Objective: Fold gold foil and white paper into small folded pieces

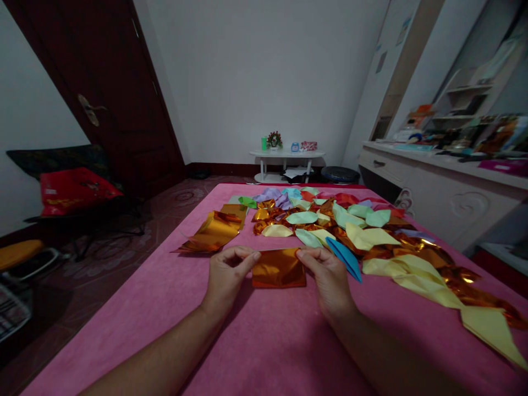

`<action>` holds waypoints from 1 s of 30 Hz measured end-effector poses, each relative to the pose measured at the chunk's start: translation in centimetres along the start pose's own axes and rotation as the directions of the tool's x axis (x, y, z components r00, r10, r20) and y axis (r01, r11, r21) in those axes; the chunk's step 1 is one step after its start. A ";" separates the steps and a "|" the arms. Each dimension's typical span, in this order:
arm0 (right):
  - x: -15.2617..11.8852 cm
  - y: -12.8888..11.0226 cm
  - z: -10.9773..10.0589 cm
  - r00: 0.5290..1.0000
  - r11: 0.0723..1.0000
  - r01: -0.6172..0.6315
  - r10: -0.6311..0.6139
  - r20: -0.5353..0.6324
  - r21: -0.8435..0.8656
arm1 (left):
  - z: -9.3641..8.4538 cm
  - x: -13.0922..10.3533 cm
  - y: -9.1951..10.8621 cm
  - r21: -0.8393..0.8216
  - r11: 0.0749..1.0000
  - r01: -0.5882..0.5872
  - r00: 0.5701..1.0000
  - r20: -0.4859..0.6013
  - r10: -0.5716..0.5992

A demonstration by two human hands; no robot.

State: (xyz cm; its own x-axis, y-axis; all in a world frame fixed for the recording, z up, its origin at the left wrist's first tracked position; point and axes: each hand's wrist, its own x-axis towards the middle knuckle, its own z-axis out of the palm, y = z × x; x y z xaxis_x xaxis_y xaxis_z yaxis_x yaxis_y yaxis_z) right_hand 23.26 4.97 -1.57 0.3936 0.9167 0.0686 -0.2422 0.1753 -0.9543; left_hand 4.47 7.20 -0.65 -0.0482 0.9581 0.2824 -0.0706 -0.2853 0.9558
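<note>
A rectangular piece of shiny orange-gold foil paper (279, 269) lies at the middle of the pink-covered table (256, 330). My left hand (229, 273) pinches its upper left corner between thumb and fingers. At the upper right corner my right hand (327, 276) pinches the same sheet. Beyond my left hand rests a stack of gold foil sheets (212, 231), curled at the edges. Close to my right hand is a folded blue paper (344, 257).
Folded yellow papers (416, 275), green ones (302, 218) and crumpled gold foil pieces spread over the table's back and right. A white dresser (445, 181) stands at the right. A red bag (76, 190) sits on a chair at the left.
</note>
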 end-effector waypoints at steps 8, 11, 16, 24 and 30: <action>-0.2 -0.4 0.2 1.000 1.000 -0.002 0.003 -0.008 0.031 | 0.1 0.1 0.0 -0.007 1.000 0.006 1.000 0.004 -0.006; -0.3 -0.6 0.3 1.000 1.000 -0.009 0.009 -0.018 0.005 | 0.1 0.1 0.0 -0.005 1.000 0.014 1.000 0.001 -0.014; -0.3 -0.8 0.4 0.999 1.000 0.008 -0.009 -0.035 -0.016 | 0.2 0.2 0.1 0.019 0.998 0.056 0.998 0.000 -0.056; 0.0 -0.4 0.1 0.998 0.992 0.039 -0.043 -0.034 -0.119 | 0.4 0.3 -0.1 -0.027 0.992 0.126 0.992 0.003 -0.126; 0.3 -0.8 0.1 0.996 0.975 0.083 -0.083 0.011 -0.204 | 0.3 0.4 -0.4 -0.027 0.987 0.157 0.987 0.034 -0.156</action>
State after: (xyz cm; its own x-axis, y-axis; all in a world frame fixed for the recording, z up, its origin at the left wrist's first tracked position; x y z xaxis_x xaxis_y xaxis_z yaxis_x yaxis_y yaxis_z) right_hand 23.54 5.16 -0.77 0.4028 0.9028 0.1506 -0.0222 0.1742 -0.9845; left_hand 4.75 7.71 -0.86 -0.0022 0.9912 0.1326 -0.1037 -0.1321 0.9858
